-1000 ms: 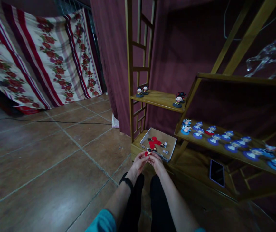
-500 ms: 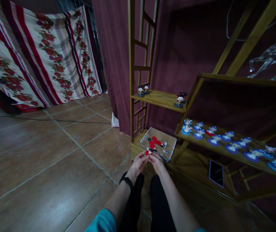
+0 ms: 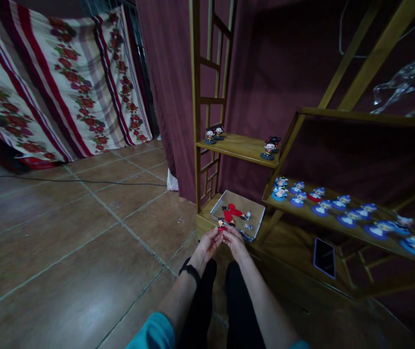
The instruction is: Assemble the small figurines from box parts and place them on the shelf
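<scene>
A dark-haired figurine (image 3: 221,223), likely light, rigid and smooth, best held by its red base (image 3: 221,228), stands upright, pinched between the fingertips of the left hand (image 3: 210,243) and right hand (image 3: 233,241), near an open box (image 3: 256,213) holding red pieces (image 3: 232,207)

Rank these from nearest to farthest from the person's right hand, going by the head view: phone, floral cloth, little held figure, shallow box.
1. Little held figure, at the right hand itself.
2. Shallow box, just beyond the hand.
3. Phone, lying off to the right.
4. Floral cloth, hanging far left.
</scene>
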Motion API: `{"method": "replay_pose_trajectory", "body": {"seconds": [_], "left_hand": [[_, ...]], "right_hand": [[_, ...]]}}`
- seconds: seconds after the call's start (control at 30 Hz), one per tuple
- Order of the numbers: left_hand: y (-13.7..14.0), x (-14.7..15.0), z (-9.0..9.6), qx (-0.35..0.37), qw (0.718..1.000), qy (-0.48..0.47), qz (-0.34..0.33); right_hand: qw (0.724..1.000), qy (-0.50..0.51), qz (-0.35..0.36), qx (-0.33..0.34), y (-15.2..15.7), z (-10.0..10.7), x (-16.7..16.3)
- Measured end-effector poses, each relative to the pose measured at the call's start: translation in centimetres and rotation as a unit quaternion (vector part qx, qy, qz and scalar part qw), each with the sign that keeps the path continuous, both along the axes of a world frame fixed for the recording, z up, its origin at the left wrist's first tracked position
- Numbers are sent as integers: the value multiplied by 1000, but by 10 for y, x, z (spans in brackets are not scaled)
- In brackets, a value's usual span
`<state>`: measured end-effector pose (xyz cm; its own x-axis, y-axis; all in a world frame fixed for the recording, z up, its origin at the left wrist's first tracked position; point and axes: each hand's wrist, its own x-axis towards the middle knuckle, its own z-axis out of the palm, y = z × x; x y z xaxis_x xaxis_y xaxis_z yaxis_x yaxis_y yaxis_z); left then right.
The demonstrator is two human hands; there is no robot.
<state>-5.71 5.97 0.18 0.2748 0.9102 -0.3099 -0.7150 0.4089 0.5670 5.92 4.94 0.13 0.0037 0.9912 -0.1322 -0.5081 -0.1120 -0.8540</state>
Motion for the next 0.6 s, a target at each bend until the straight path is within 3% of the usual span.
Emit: {"method": "replay_pose_trajectory", "body": {"seconds": [0.37,0.6], "left_hand": [[0,1,4,-31,999,1,-39],[-2,1,6,-21,998,-8,-51]], "right_hand": [[998,-44,-44,-5,1,-1,4],[999,-13,-33,3,-1,6,2]]}}
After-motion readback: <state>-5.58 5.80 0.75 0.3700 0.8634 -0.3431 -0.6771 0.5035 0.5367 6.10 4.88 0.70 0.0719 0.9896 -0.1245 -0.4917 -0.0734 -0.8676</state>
